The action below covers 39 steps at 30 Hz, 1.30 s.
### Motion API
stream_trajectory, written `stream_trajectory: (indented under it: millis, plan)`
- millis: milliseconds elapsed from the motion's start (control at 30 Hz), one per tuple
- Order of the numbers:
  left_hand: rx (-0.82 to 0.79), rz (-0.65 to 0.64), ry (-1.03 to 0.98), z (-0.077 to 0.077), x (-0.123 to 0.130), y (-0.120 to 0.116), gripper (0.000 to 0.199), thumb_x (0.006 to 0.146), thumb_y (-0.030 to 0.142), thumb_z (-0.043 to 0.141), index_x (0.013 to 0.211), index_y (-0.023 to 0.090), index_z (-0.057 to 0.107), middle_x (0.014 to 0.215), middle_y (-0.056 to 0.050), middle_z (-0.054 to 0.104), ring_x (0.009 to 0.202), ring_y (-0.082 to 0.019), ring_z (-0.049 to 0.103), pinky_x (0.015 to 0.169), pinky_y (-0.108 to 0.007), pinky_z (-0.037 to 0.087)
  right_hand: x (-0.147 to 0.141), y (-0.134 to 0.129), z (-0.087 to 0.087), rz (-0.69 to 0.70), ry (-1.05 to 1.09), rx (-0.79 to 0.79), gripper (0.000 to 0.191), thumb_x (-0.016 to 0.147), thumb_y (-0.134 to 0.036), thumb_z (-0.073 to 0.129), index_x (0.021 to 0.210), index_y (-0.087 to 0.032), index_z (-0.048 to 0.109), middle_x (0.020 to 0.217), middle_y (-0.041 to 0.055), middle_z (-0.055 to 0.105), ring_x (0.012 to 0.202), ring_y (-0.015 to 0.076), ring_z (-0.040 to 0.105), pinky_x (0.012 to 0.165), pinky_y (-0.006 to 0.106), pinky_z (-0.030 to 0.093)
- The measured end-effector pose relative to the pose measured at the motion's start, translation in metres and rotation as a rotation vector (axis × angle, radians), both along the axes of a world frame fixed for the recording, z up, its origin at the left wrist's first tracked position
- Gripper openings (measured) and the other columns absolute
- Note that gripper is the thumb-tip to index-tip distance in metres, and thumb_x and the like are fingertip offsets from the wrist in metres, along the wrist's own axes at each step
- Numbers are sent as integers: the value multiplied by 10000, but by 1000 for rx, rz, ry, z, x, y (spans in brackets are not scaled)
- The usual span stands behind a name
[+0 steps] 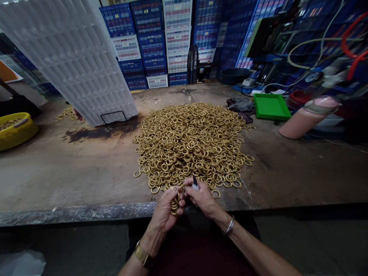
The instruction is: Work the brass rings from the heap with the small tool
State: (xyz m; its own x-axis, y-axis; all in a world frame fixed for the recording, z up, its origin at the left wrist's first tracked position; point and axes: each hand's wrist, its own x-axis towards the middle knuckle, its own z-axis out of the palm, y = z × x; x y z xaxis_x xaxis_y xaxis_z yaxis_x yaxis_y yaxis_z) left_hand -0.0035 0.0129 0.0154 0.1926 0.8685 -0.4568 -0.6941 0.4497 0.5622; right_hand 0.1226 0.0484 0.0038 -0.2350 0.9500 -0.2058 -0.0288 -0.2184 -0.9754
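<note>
A large heap of gold-coloured metal rings (191, 139) lies on the worktable in front of me. My left hand (168, 207) is closed around several rings (174, 206) held in a stack, just over the table's front edge. Between both hands, one ring (181, 188) stands up at the fingertips. My right hand (202, 195) is closed on a small tool with a dark pointed tip and a pale body (195, 183); its exact kind is unclear. The right fingertips meet the ring beside the left fingers, and partly hide it.
A tall stack of white ribbed trays (78, 57) stands at the left, near a yellow basin (13, 132). To the right are a green tray (271, 106), a pink cylinder (307, 119) and a dark cloth (241, 105). Blue and white crates (152, 42) line the back.
</note>
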Motion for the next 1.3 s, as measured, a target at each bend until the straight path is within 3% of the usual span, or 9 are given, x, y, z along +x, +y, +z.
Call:
stream_trajectory:
  millis: [233, 367, 633, 800, 933, 1100, 1300]
  plan:
    - [67, 46, 262, 1, 1, -1, 259, 675, 338, 673, 736, 145, 510, 571, 38, 506, 435, -46, 445, 345, -125, 294, 5, 2, -3, 73, -212, 225, 182, 726, -339, 529, 771, -175, 594, 575, -33, 529, 491, 75, 428, 461, 185, 343]
    - [144, 20, 399, 0, 4, -4, 263, 705, 376, 636, 705, 146, 507, 563, 38, 494, 437, -49, 440, 348, -134, 303, 3, 2, 4, 50, -294, 233, 184, 717, -334, 523, 670, -166, 585, 561, -33, 507, 517, 80, 418, 492, 190, 347]
    - [74, -114, 305, -2, 4, -7, 298, 683, 418, 638, 738, 168, 485, 570, 48, 491, 403, -49, 432, 321, -129, 259, 1, 2, 6, 43, -287, 188, 168, 705, -315, 528, 657, -167, 592, 538, -34, 525, 500, 84, 436, 483, 190, 350]
    - [105, -92, 373, 1, 5, -8, 286, 697, 423, 619, 740, 163, 508, 558, 48, 490, 405, -44, 422, 338, -132, 254, 3, 4, 1, 60, -215, 176, 194, 751, -321, 487, 672, -173, 584, 565, -21, 562, 509, 94, 471, 511, 202, 381]
    - [104, -46, 414, 3, 6, -7, 299, 676, 435, 632, 711, 166, 507, 544, 49, 489, 400, -47, 415, 345, -139, 258, 9, 4, -3, 6, -376, 277, 194, 770, -307, 472, 675, -181, 584, 580, -8, 568, 538, 106, 482, 535, 208, 378]
    - [178, -31, 502, 0, 5, -6, 303, 709, 451, 597, 678, 168, 492, 538, 48, 478, 405, -50, 410, 344, -138, 268, 14, -5, -8, 221, -665, 541, 169, 781, -217, 424, 715, -187, 577, 598, -7, 556, 539, 102, 454, 537, 209, 307]
    - [233, -56, 599, -4, 3, -7, 302, 739, 450, 565, 664, 165, 499, 485, 50, 461, 388, -54, 395, 357, -146, 299, 13, -10, -8, 283, -825, 617, 167, 734, -129, 403, 728, -188, 559, 599, -3, 556, 542, 111, 457, 533, 220, 261]
